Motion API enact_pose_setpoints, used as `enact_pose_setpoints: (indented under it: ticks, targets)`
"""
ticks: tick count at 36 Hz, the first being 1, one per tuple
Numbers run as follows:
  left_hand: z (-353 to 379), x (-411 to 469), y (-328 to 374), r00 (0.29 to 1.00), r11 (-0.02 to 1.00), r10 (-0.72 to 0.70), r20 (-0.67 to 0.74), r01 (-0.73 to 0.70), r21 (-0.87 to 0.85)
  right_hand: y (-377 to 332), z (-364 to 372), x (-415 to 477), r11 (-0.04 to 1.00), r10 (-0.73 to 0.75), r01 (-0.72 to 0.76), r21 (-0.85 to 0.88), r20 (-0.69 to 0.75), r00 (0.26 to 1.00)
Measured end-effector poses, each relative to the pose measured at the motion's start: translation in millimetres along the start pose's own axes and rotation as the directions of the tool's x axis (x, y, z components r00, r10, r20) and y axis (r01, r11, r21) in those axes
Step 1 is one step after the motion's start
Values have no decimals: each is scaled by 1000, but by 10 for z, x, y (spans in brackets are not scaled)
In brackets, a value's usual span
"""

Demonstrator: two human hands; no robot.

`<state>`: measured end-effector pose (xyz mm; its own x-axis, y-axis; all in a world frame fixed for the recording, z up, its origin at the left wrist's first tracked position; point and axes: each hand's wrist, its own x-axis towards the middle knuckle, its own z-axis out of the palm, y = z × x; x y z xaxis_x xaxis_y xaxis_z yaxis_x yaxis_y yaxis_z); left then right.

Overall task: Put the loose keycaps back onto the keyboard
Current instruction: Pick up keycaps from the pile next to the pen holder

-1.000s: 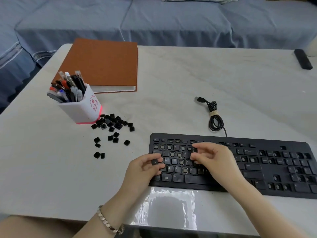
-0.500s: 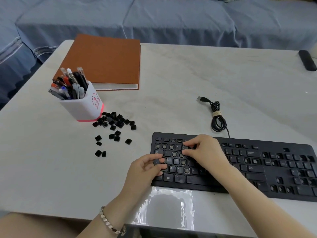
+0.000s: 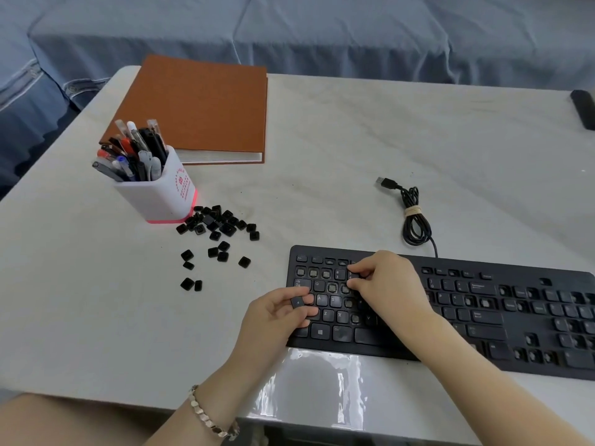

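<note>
Left hand (image 3: 277, 312) pinches one keycap (image 3: 297, 301) over keyboard (image 3: 483, 320) left edge. Right hand (image 3: 384, 284) curled at number row, fingertips pressing; whether it holds anything, cannot tell. Loose keycaps (image 3: 219, 235) heaped on worktop (image 3: 354, 140). Caps judged light, rigid, small; pinch by sides, seat squarely.

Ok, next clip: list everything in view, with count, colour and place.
keyboard: one, black, near right of table, many keycaps missing
loose keycaps: a pile of about twenty, black, left of keyboard beside pen holder
pen holder: one, white with pink base, left, full of pens
book: one, brown, far left
USB cable: one, black, coiled behind keyboard
dark object: one, black, far right edge
table: one, pale marble
sofa: blue, behind table
bracelet: one, metallic, left wrist
left hand: pinching a keycap
right hand: fingertips on upper key rows
</note>
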<state>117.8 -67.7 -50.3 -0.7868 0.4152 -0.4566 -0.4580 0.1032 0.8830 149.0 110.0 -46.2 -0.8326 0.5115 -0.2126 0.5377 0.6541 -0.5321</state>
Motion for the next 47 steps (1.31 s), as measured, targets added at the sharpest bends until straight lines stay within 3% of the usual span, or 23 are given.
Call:
enact_pose_setpoints:
  ticks: [4, 6, 8, 11, 19, 30, 33, 36, 38, 41, 43, 47]
  targets:
    - [3, -2, 2, 1000, 1000, -2, -7, 2, 1, 43, 29, -13, 999, -44, 44, 4, -8, 999]
    - [4, -11, 1, 1000, 1000, -2, -11, 2, 16, 92, 109, -93, 982, -178, 171, -76, -86, 980]
    - [5, -22, 0, 1000, 999, 2, -16, -1, 41, 203, 217, -179, 928, -356, 316, -198, -211, 910]
    - [2, -32, 0, 1000, 998, 4, -18, -3, 58, 337, 304, -258, 868, -469, 361, -342, -323, 822]
    - [7, -37, 7, 1000, 997, 28, -12, -28, 75, 362, 333, -279, 847, -488, 332, -416, -357, 797]
    - [37, -64, 57, 995, 993, 84, -53, -80, 81, 308, 322, -311, 856, -447, 298, -422, -314, 838]
    - [68, -63, 96, 990, 981, 123, -65, -111, 158, 260, 261, -315, 908, -378, 294, -297, -286, 880]
    - [136, -53, 161, 984, 961, 177, -34, -165, 220, 161, 78, -361, 952, -273, 290, 99, -158, 949]
    - [213, -55, 204, 976, 944, 217, 17, -214, 252, 106, -40, -420, 888, -173, 148, 435, 19, 985]
    - [361, -40, 240, 955, 895, 280, 99, -297, 333, 112, -171, -485, 683, -55, -52, 728, 123, 991]
    - [478, -30, 250, 939, 861, 306, 159, -344, 375, 161, -265, -535, 582, -22, -122, 804, 166, 986]
    - [756, -23, 244, 899, 801, 343, 274, -432, 414, 367, -456, -624, 523, 50, -160, 837, 157, 986]
